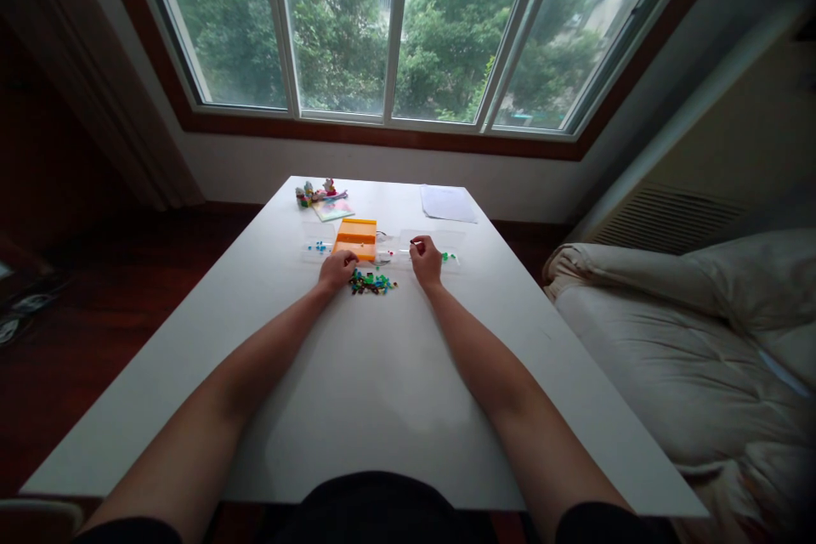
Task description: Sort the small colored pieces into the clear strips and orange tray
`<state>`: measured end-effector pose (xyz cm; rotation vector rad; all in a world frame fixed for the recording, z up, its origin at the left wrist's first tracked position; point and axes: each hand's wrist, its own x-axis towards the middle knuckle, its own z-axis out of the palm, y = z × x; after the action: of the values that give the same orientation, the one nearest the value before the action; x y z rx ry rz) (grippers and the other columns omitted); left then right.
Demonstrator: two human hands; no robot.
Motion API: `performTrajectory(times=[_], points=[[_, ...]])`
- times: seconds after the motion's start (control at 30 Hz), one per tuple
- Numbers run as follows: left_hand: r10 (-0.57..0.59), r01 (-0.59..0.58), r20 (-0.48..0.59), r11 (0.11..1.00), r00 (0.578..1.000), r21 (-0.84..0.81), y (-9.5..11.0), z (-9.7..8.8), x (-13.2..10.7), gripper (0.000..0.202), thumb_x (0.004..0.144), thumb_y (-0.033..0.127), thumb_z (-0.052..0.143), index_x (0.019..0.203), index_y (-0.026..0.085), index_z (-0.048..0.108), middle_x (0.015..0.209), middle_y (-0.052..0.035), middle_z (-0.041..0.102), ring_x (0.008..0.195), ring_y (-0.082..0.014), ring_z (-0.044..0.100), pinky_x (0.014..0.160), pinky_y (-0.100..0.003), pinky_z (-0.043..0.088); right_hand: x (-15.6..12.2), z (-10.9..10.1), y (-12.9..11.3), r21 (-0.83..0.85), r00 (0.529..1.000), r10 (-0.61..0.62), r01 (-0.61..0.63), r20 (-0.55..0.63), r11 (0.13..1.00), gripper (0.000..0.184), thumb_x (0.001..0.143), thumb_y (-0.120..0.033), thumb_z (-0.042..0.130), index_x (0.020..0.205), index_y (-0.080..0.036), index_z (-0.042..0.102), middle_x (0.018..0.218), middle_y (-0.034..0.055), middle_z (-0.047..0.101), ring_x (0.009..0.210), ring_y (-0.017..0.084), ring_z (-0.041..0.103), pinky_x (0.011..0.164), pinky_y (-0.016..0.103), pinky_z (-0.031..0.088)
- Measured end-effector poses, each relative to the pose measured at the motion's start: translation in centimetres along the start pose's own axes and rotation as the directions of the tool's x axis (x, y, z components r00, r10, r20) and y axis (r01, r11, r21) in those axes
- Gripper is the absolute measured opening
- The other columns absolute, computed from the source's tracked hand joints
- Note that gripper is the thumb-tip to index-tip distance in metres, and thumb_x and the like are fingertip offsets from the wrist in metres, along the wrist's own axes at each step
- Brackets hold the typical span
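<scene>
My left hand (337, 269) is closed, its fingertips together at the front edge of an open orange box (357, 231); whatever they hold, if anything, is too small to make out. My right hand (426, 262) pinches a small dark piece (411, 243) over a clear plastic tray. Between the hands, nearer to me, lies a loose pile of small green, blue, brown and yellowish pieces (371, 282). Blue pieces (319, 246) sit left of the orange box, green pieces (450, 256) just right of my right hand, and a few red ones (390, 252) between.
All this stands on a white table (382, 391). Small figurines (312, 192) and a colourful card (334, 210) are at its far left, white paper sheets (447, 203) at its far right. A pale sofa (676, 314) stands to the right; a window (395, 34) is beyond.
</scene>
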<state>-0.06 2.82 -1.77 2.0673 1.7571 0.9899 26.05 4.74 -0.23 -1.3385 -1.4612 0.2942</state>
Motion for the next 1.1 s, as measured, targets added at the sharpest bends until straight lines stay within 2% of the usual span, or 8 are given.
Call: performTrajectory(times=[0.27,0.43,0.57,0.67,0.73,0.8,0.93,1.1], points=[[0.118,-0.120,0.071,0.992,0.990,0.025,0.3,-0.5,-0.9,0.019,0.087,0.022,0.059,0.092,0.021,0.077,0.101,-0.0069,0.069,0.093,-0.0201,0.063,0.087,-0.032,0.051,1.1,-0.6,1.1,-0.050,0.992,0.096,-0.100,-0.085,0.994,0.027,0.088,-0.040,0.053,0.101,-0.020,0.066,0.079,0.0039,0.071,0.071,0.019,0.064,0.075,0.030,0.048],[0.140,-0.142,0.074,0.990,0.987,0.018,0.1,-0.4,-0.8,0.021,0.086,0.020,0.059,0.095,0.022,0.077,0.102,-0.0067,0.068,0.094,-0.0200,0.063,0.089,-0.032,0.051,1.0,-0.4,1.2,-0.007,0.998,0.067,-0.067,0.002,0.998,0.029,0.092,-0.035,0.046,0.103,-0.019,0.067,0.080,0.0038,0.073,0.073,0.019,0.066,0.074,0.029,0.049],[0.139,-0.141,0.059,0.989,0.989,0.037,-0.3,-0.5,-0.7,0.021,0.086,0.019,0.058,0.095,0.022,0.077,0.103,-0.0071,0.068,0.094,-0.0208,0.063,0.088,-0.032,0.050,-0.1,0.1,0.4,-0.061,0.994,-0.048,0.054,0.101,0.997,0.027,0.093,-0.030,0.048,0.104,-0.019,0.070,0.078,0.0023,0.073,0.071,0.018,0.064,0.074,0.028,0.048],[0.093,-0.094,0.019,0.991,0.996,0.099,-0.4,-0.8,-0.8,0.020,0.087,0.020,0.058,0.093,0.023,0.077,0.102,-0.0077,0.069,0.096,-0.0226,0.062,0.091,-0.034,0.049,-1.2,1.0,-0.6,-0.084,0.940,-0.202,0.233,0.276,0.969,0.024,0.093,-0.025,0.052,0.104,-0.022,0.073,0.085,0.0026,0.074,0.075,0.018,0.065,0.078,0.028,0.048],[0.069,-0.070,0.008,0.989,0.998,0.131,-0.5,-1.0,-0.8,0.020,0.087,0.020,0.058,0.092,0.023,0.077,0.100,-0.0079,0.070,0.098,-0.0234,0.062,0.093,-0.034,0.049,-1.9,1.6,-1.0,-0.079,0.861,-0.305,0.366,0.407,0.927,0.022,0.093,-0.022,0.056,0.102,-0.024,0.075,0.093,0.0036,0.075,0.084,0.018,0.066,0.083,0.029,0.048],[0.058,-0.058,0.003,0.987,0.998,0.149,-0.6,-1.1,-0.8,0.020,0.087,0.020,0.058,0.092,0.024,0.077,0.099,-0.0080,0.070,0.099,-0.0237,0.061,0.094,-0.035,0.048,-2.4,2.1,-1.2,-0.099,0.798,-0.341,0.443,0.497,0.891,0.023,0.092,-0.019,0.058,0.104,-0.026,0.077,0.099,0.0044,0.075,0.091,0.020,0.067,0.086,0.029,0.047],[0.052,-0.051,-0.003,0.983,0.999,0.174,-0.7,-1.0,-0.8,0.021,0.088,0.021,0.058,0.092,0.024,0.078,0.099,-0.0086,0.069,0.100,-0.0241,0.061,0.093,-0.034,0.049,-2.5,2.5,-1.4,-0.180,0.773,-0.280,0.449,0.569,0.875,0.029,0.091,-0.016,0.062,0.112,-0.029,0.077,0.102,0.0051,0.073,0.092,0.020,0.065,0.084,0.029,0.047],[0.039,-0.040,0.009,0.975,0.999,0.219,-0.7,-0.9,-0.9,0.024,0.090,0.020,0.054,0.093,0.023,0.077,0.099,-0.0079,0.068,0.099,-0.0227,0.060,0.091,-0.032,0.049,-2.2,2.3,-1.8,-0.245,0.752,-0.181,0.417,0.633,0.876,0.020,0.090,-0.019,0.065,0.105,-0.025,0.077,0.092,0.0038,0.069,0.087,0.018,0.063,0.081,0.026,0.045]])
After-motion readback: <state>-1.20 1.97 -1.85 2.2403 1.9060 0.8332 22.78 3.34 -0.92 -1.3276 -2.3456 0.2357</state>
